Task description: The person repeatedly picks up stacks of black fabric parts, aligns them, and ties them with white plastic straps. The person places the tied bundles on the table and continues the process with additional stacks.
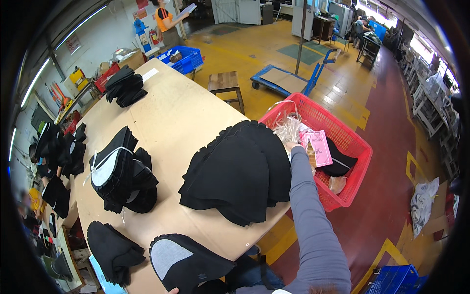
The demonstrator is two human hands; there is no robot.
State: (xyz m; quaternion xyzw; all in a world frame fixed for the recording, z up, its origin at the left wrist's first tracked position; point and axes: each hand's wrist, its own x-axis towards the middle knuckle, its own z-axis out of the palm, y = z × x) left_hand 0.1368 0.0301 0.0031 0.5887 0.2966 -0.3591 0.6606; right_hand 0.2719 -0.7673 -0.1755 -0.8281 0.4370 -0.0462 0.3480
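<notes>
The right hand (293,145) is mostly hidden behind the edge of the fanned black pieces (240,171), so whether it grips the pink sheet (318,147) in the red basket (353,138) cannot be told. Only a sliver of the left hand (173,290) shows at the lower edge, its grip unreadable. The blue crate (394,280) is cut off there too

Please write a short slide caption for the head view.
Right hand reaches into red basket beside fanned black fabric pieces.
</notes>
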